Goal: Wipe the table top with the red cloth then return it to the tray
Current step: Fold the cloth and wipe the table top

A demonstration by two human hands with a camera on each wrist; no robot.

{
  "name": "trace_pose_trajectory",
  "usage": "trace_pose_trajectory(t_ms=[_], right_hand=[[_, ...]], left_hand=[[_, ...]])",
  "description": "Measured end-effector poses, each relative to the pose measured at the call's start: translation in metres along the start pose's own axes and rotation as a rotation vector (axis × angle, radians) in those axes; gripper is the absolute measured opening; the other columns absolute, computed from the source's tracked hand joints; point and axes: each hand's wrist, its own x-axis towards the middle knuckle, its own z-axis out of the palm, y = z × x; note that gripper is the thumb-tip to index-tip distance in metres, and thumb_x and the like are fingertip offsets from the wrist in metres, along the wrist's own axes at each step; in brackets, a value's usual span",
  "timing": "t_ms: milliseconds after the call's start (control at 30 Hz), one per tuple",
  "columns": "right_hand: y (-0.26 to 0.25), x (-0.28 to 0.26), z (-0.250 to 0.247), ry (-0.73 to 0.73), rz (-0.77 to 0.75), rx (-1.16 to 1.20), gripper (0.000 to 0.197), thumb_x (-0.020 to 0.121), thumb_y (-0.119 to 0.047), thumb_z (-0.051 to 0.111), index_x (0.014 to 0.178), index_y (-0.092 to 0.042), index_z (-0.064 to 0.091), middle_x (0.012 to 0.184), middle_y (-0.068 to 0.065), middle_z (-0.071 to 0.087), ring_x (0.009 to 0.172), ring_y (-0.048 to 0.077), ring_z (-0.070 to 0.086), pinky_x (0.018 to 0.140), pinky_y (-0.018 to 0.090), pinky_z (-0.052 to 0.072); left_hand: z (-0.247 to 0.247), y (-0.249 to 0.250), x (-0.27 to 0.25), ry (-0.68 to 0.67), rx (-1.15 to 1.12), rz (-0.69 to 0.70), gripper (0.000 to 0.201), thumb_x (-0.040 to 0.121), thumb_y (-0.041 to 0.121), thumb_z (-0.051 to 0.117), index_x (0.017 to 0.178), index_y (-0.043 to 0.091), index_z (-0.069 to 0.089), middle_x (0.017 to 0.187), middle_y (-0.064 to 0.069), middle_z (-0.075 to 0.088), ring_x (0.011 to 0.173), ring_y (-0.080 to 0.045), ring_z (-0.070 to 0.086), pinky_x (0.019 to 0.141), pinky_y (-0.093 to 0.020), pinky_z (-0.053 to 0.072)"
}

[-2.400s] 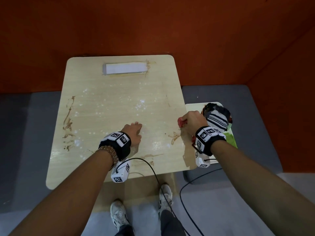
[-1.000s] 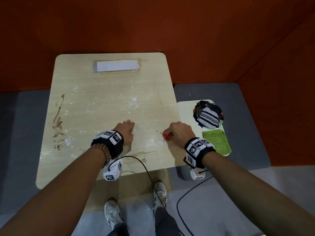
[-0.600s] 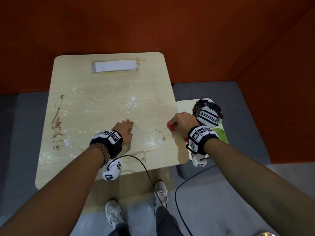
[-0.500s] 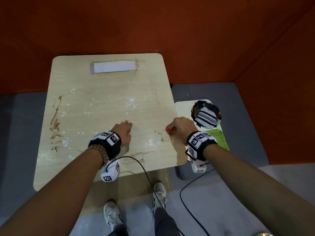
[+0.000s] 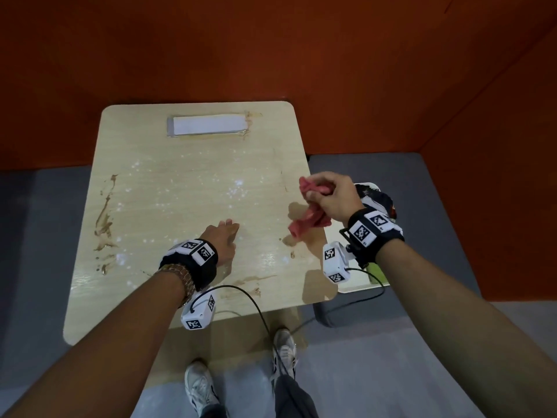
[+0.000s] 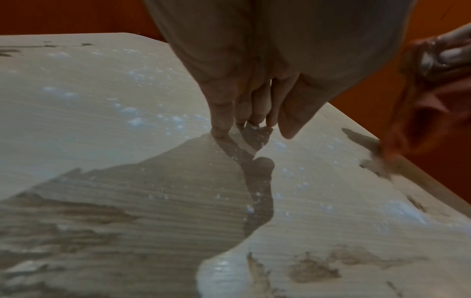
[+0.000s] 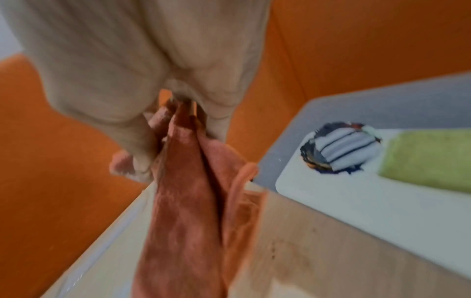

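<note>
right hand (image 5: 333,197) grips red cloth (image 5: 304,226) — left hand (image 5: 221,239) flat on table (image 5: 180,188)

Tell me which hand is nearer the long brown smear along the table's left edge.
Left. The left hand rests fingertips-down mid-table, right of the brown smear. The right hand holds the red cloth over the opposite edge.

- Right hand (image 7: 142,84): fingers curled round the bunched top of the red cloth (image 7: 188,211), which hangs below the hand in long folds.
- Table (image 7: 331,252): wooden surface beneath the cloth's lower part.
- Tray (image 7: 356,201): white, to the right of the hand, carrying a striped bundle (image 7: 341,148) and a green cloth (image 7: 430,159) side by side.
- Picture blurred.
</note>
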Motion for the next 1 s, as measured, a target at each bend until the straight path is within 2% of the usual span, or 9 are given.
trace_pose_trajectory(t_ms=[67, 167, 200, 267, 333, 533, 767, 867, 1000], right_hand=[[0.002, 0.004, 0.002, 0.051, -0.046, 0.012, 0.033, 0.08, 0.002, 0.073, 0.108, -0.016, 0.071, 0.1, 0.001, 0.071, 0.09, 0.009, 0.066, 0.082, 0.017, 0.053], [0.019, -0.001, 0.011, -0.05, -0.087, -0.203, 0.035, 0.084, 0.008, 0.062, 0.109, -0.014, 0.072, 0.097, -0.003, 0.068, 0.081, -0.009, 0.063, 0.08, 0.012, 0.053], [0.025, -0.004, 0.014, -0.096, -0.141, -0.333, 0.035, 0.084, 0.006, 0.06, 0.11, -0.015, 0.072, 0.099, -0.003, 0.067, 0.086, -0.006, 0.063, 0.082, 0.013, 0.052], [0.037, -0.008, 0.017, -0.151, -0.259, -0.656, 0.036, 0.085, -0.008, 0.061, 0.114, -0.026, 0.072, 0.109, -0.002, 0.065, 0.103, 0.016, 0.059, 0.088, 0.03, 0.051], [0.044, -0.01, 0.017, -0.211, -0.27, -0.858, 0.036, 0.087, -0.018, 0.062, 0.118, -0.034, 0.069, 0.12, -0.003, 0.06, 0.108, 0.028, 0.052, 0.087, 0.039, 0.048], [0.042, -0.014, 0.022, -0.334, -0.258, -0.832, 0.037, 0.086, -0.02, 0.064, 0.122, -0.026, 0.068, 0.121, 0.001, 0.055, 0.105, 0.027, 0.058, 0.085, 0.038, 0.054], [0.046, -0.023, 0.03, -0.324, -0.207, -0.853, 0.052, 0.076, -0.054, 0.064, 0.119, -0.024, 0.067, 0.124, 0.01, 0.053, 0.108, 0.033, 0.053, 0.089, 0.04, 0.052], [0.044, -0.023, 0.035, -0.285, -0.187, -0.857, 0.037, 0.082, -0.038, 0.066, 0.114, -0.021, 0.07, 0.119, 0.009, 0.057, 0.107, 0.033, 0.053, 0.085, 0.038, 0.051], [0.04, -0.016, 0.036, -0.269, -0.253, -0.827, 0.012, 0.08, -0.02, 0.064, 0.088, -0.021, 0.073, 0.099, 0.005, 0.064, 0.088, 0.028, 0.061, 0.072, 0.031, 0.051]], left_hand=[[0.0, -0.001, 0.001, 0.001, -0.005, 0.007, 0.06, 0.097, 0.017, 0.045, 0.152, 0.019, 0.02, 0.16, -0.003, 0.009, 0.147, -0.024, 0.014, 0.118, -0.033, 0.022], [0.002, -0.002, 0.001, -0.002, -0.035, 0.004, 0.061, 0.096, 0.015, 0.045, 0.152, 0.019, 0.021, 0.16, -0.002, 0.009, 0.148, -0.022, 0.012, 0.119, -0.033, 0.02], [0.003, -0.002, 0.001, -0.004, -0.043, 0.002, 0.061, 0.096, 0.015, 0.045, 0.152, 0.02, 0.021, 0.16, -0.002, 0.01, 0.148, -0.022, 0.012, 0.119, -0.033, 0.02], [0.003, -0.002, 0.002, -0.003, -0.04, 0.002, 0.061, 0.096, 0.015, 0.045, 0.152, 0.021, 0.021, 0.16, -0.001, 0.01, 0.148, -0.022, 0.013, 0.119, -0.034, 0.021], [0.002, -0.002, 0.002, -0.007, -0.032, 0.0, 0.061, 0.096, 0.016, 0.045, 0.152, 0.021, 0.021, 0.16, -0.001, 0.01, 0.148, -0.023, 0.013, 0.119, -0.034, 0.021], [0.002, 0.002, 0.001, -0.012, 0.005, -0.009, 0.061, 0.097, 0.017, 0.043, 0.152, 0.02, 0.018, 0.161, -0.003, 0.007, 0.147, -0.025, 0.014, 0.118, -0.034, 0.022], [0.005, 0.003, 0.002, 0.004, 0.014, -0.004, 0.059, 0.097, 0.017, 0.043, 0.152, 0.017, 0.02, 0.161, -0.006, 0.006, 0.147, -0.028, 0.013, 0.118, -0.033, 0.021], [0.005, 0.005, 0.001, 0.006, 0.038, 0.001, 0.058, 0.097, 0.017, 0.042, 0.151, 0.016, 0.021, 0.161, -0.008, 0.005, 0.147, -0.029, 0.013, 0.118, -0.033, 0.02], [0.006, 0.006, 0.001, 0.01, 0.049, 0.001, 0.052, 0.097, 0.017, 0.043, 0.147, 0.013, 0.028, 0.161, -0.009, 0.006, 0.147, -0.03, 0.014, 0.116, -0.033, 0.022]])
